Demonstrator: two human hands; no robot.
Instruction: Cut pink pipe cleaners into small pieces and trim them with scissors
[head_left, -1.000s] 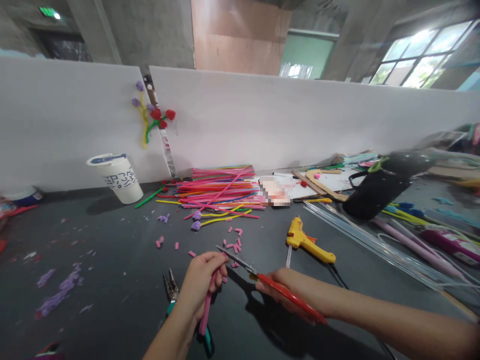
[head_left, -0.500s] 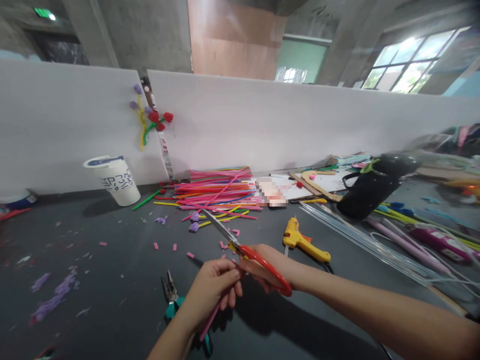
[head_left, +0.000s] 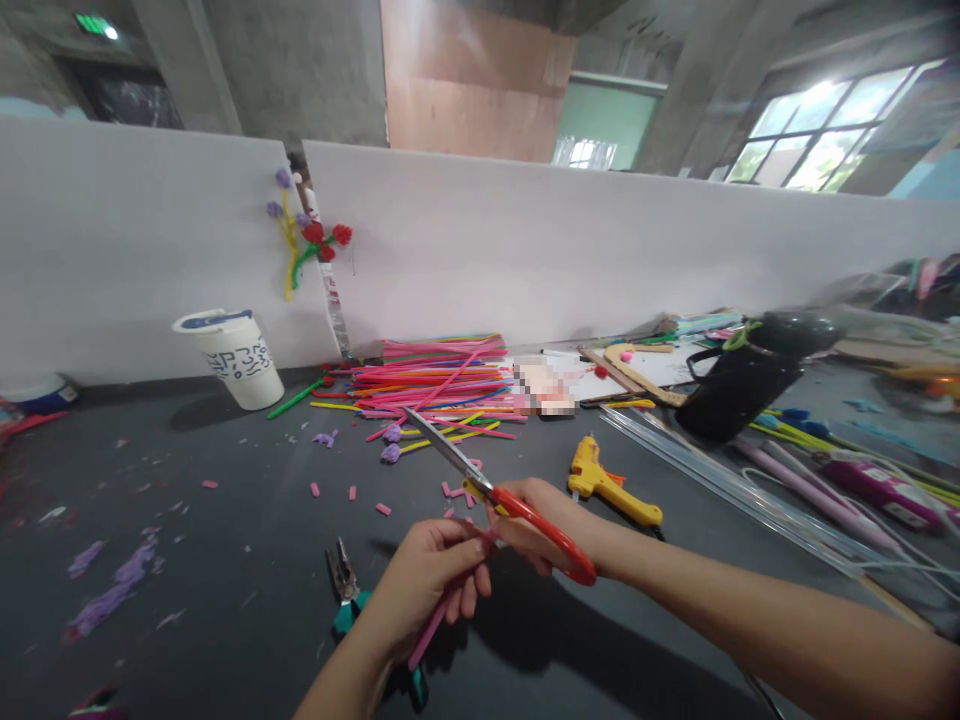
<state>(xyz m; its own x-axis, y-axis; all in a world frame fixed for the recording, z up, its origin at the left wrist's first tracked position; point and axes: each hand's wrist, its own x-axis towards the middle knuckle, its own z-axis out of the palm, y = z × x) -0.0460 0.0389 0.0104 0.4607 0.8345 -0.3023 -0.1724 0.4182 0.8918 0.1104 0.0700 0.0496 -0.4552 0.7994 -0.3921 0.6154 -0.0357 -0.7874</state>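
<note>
A white partition (head_left: 525,240) stands behind the dark gray tabletop (head_left: 225,620). Against its foot lies a heap of mostly pink pipe cleaners (head_left: 435,385), with a black thermos (head_left: 731,385) to the right and a lidded white cup (head_left: 241,365) to the left. The right hand (head_left: 544,520) is closed around red-handled scissors (head_left: 536,525), blades pointing up and left (they look shut). The left hand (head_left: 442,570) closes narrowly on pink pipe cleaners (head_left: 431,635), just beside the right fingers. A yellow hot glue gun (head_left: 611,485) lies right of the scissors; teal-handled pliers (head_left: 345,600) lie partly under the left forearm. Smallest, pink snippets (head_left: 383,509) are scattered beyond the hands.
</note>
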